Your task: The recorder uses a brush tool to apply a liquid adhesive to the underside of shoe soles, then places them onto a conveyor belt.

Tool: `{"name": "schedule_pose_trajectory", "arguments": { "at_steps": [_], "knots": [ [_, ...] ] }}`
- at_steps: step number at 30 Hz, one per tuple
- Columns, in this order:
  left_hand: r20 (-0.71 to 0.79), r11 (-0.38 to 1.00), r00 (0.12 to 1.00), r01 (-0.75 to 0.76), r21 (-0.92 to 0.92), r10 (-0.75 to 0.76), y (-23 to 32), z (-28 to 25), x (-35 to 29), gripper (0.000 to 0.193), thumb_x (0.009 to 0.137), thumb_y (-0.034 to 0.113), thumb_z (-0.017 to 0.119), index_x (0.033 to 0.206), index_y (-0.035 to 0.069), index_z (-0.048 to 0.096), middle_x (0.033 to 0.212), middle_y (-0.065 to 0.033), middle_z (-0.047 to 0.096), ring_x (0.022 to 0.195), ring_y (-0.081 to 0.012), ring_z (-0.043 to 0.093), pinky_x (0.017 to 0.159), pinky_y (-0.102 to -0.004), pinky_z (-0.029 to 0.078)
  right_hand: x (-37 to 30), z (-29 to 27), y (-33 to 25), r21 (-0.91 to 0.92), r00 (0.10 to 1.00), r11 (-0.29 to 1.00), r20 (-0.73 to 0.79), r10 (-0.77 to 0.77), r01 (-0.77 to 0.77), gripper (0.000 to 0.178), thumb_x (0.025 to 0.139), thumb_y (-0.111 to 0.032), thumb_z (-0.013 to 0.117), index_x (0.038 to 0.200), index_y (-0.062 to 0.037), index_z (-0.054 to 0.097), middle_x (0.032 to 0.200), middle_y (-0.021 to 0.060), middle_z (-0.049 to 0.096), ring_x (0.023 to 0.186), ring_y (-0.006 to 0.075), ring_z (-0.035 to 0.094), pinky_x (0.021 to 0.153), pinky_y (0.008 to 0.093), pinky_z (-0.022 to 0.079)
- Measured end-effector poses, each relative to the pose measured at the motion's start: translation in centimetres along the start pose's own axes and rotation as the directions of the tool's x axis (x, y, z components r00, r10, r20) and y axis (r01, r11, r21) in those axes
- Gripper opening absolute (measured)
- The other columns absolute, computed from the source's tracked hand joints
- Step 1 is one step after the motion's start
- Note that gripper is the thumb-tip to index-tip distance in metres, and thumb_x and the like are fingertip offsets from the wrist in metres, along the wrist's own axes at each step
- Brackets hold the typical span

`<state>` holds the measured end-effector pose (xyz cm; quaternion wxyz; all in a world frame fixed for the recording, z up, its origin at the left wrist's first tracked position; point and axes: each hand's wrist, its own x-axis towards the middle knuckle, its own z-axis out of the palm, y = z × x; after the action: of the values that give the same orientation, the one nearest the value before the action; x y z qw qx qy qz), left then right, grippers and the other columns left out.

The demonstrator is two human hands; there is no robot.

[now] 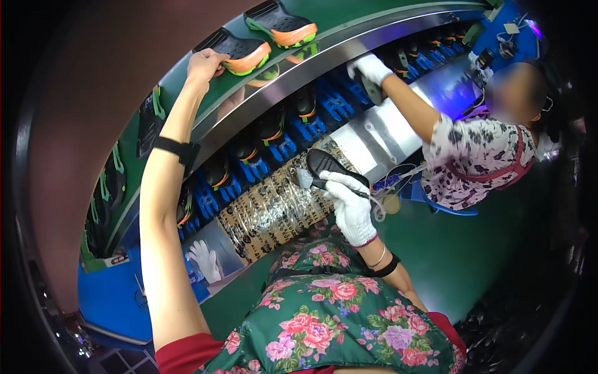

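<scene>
My left hand (pixel 207 65), bare, pinches the edge of a shoe sole (pixel 248 61) on the green conveyor belt. This sole is black inside, with an orange and bright green side. Another matching sole (pixel 293 32) lies beyond it. My right hand (pixel 350 206), in a white knit glove, is closed around a dark brush handle over the work ledge. The brush's pale, translucent head (pixel 303 179) points left. Against the same fingers lies a black shoe-shaped piece (pixel 327 163); whether it is gripped too, I cannot tell.
A taped cardboard cover (pixel 271 209) wraps the ledge. Shoes on blue racks (pixel 280 146) line the space below the steel belt edge (pixel 274 87). An empty white glove (pixel 205 260) lies at left. On the right, a co-worker's gloved hand (pixel 372 68) reaches to the racks.
</scene>
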<state>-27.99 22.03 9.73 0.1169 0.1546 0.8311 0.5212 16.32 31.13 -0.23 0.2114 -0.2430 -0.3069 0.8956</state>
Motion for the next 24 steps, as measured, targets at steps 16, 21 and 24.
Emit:
{"name": "schedule_pose_trajectory", "arguments": {
  "at_steps": [16, 21, 24],
  "knots": [
    [-0.142, 0.605, 0.945, 0.070, -0.793, -0.295, -8.9, 1.7, -33.8, 0.067, 0.067, -0.005, 0.056, 0.134, -0.002, 0.053, 0.119, -0.0177, 0.065, 0.105, -0.0293, 0.067, 0.095, -0.0388, 0.055, -3.1, 3.7, -2.7, 0.074, 0.935, 0.990, 0.343, 0.084, -0.116, 0.023, 0.096, 0.001, 0.059, 0.118, 0.0041, 0.068, 0.130, 0.0158, 0.067, 0.108, 0.0184, 0.068, 0.090, 0.0277, 0.055],
    [0.465, 0.025, 0.848, 0.486, -0.873, -0.255, -13.7, 7.3, -38.7, 0.053, 0.063, 0.002, 0.055, 0.114, -0.008, 0.065, 0.105, -0.0199, 0.072, 0.095, -0.0371, 0.071, 0.093, -0.0480, 0.058, -3.8, 5.9, -2.9, -0.195, 0.868, 0.962, 0.491, -0.071, 0.189, 0.025, 0.096, 0.002, 0.061, 0.119, 0.0072, 0.069, 0.124, 0.0171, 0.071, 0.110, 0.0212, 0.069, 0.094, 0.0319, 0.056],
    [0.459, -0.041, 0.885, 0.457, -0.888, -0.072, -12.6, 9.5, -39.6, 0.058, 0.077, 0.009, 0.062, 0.131, -0.010, 0.056, 0.126, -0.0241, 0.067, 0.112, -0.0370, 0.068, 0.102, -0.0468, 0.054, -3.7, 6.9, -3.3, -0.334, 0.896, 0.935, 0.441, 0.045, 0.117, 0.027, 0.092, 0.002, 0.068, 0.118, 0.0064, 0.071, 0.120, 0.0144, 0.074, 0.104, 0.0173, 0.071, 0.095, 0.0298, 0.056]
  ]
}}
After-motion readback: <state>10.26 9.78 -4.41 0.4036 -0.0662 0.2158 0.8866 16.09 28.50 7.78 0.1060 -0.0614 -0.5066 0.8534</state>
